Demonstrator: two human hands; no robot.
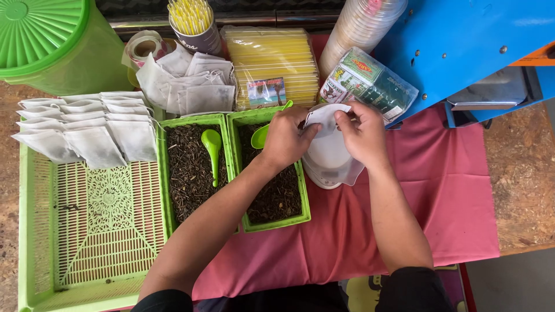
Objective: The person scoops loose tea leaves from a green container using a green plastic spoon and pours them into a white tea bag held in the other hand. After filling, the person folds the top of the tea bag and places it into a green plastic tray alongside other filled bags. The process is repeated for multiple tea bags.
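My left hand (286, 137) and my right hand (363, 134) both grip a small white filter bag (325, 116), pulling at its top edge above a white scale (326, 164). Just left of the scale stands a green tray of dark loose tea (276, 199) with a green scoop (261, 136) partly hidden under my left hand. A second green tray of tea (188, 170) beside it holds another green scoop (212, 145). Filled white bags (87, 130) lie in rows on a light green perforated tray (92, 231).
A pile of flat white bags (188, 84) lies at the back, next to a cup of yellow straws (193, 23), a pack of yellow straws (272, 63), stacked cups (358, 26), a green tea packet (370, 81), a green lidded bucket (52, 43), and a blue machine (462, 46). A pink cloth (428, 196) covers the table.
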